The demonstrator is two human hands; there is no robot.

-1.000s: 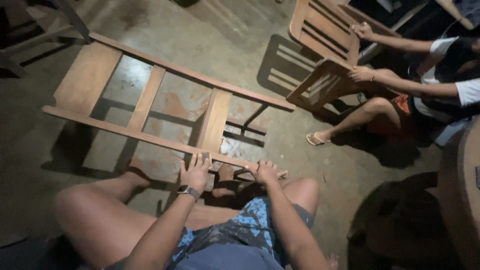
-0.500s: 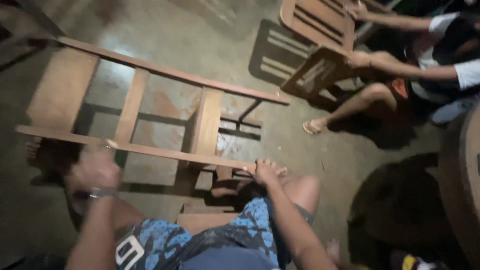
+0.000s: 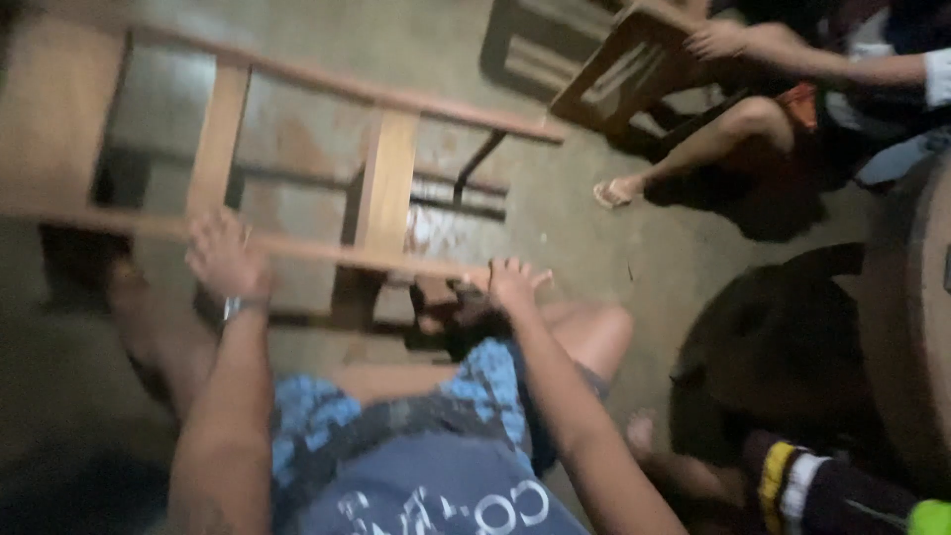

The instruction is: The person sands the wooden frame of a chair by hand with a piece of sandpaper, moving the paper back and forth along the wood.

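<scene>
A wooden frame [image 3: 297,168] of rails and slats is seen lying tilted over the concrete floor [image 3: 594,238], filling the left and middle of the view. Its near rail is gripped at the left by the left hand [image 3: 226,260], fingers curled over the wood; a watch [image 3: 238,307] is worn on that wrist. Further right, the end of the same rail is held by the right hand [image 3: 512,282], fingers bent over the top, though blur hides how tightly. Blue patterned shorts [image 3: 416,416] are seen below, between the arms. At the upper right, a second wooden piece [image 3: 619,74] is held by another person's hand [image 3: 715,40], with a sandalled foot [image 3: 619,190] resting on the floor beneath.
</scene>
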